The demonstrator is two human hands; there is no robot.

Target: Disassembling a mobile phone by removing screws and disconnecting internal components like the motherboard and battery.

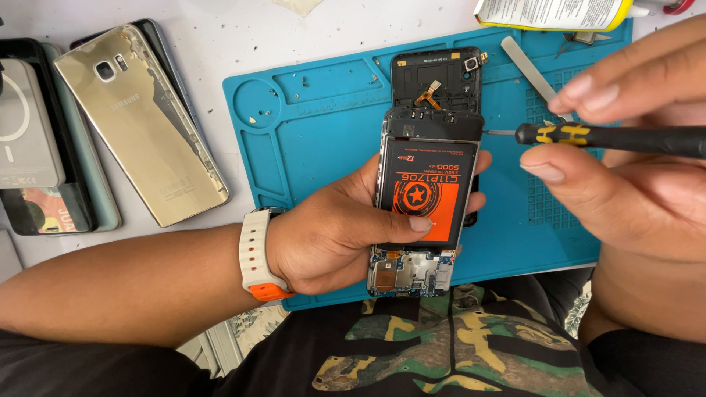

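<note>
The opened phone (426,206), its back cover removed so that an orange-and-black battery and the circuit board at its near end are exposed, is held above the near edge of the blue repair mat (316,140). It is grasped by the left hand (338,228), whose thumb is laid across the battery while the fingers are wrapped behind the body. A pale watch strap with an orange underside (257,257) is worn on that wrist. A black screwdriver with yellow marks (588,136) is pinched between thumb and fingers of the right hand (625,147), and its thin tip is brought to the right side of the phone's upper frame. Just beyond the phone, a black phone back frame with a small orange flex cable (435,73) is laid on the mat. A flat metal pry tool (526,66) is seen near the mat's far right corner. At the worktop's left edge, a gold phone (140,117) is stacked beside other phones and cases.
</note>
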